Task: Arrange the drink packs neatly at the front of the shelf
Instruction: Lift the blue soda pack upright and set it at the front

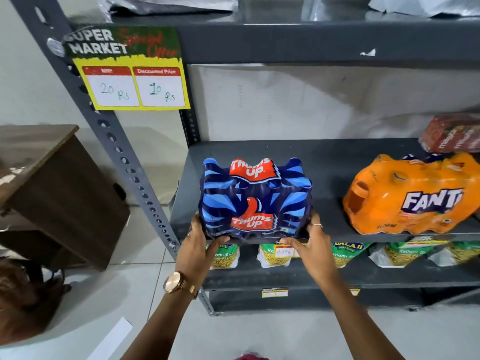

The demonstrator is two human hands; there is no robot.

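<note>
A blue Thums Up drink pack (255,198) stands at the front left of the grey shelf (327,167). My left hand (198,245) grips its lower left corner and my right hand (311,242) grips its lower right corner, thumbs under the front edge. An orange Fanta drink pack (410,196) sits to the right on the same shelf, turned at a slight angle, apart from the blue pack. A red drink pack (452,133) lies behind it at the far right, partly cut off by the frame.
Green snack bags (345,253) line the shelf below. A yellow price sign (130,81) hangs on the grey slotted upright (117,144). A brown wooden table (52,188) stands to the left on the tiled floor.
</note>
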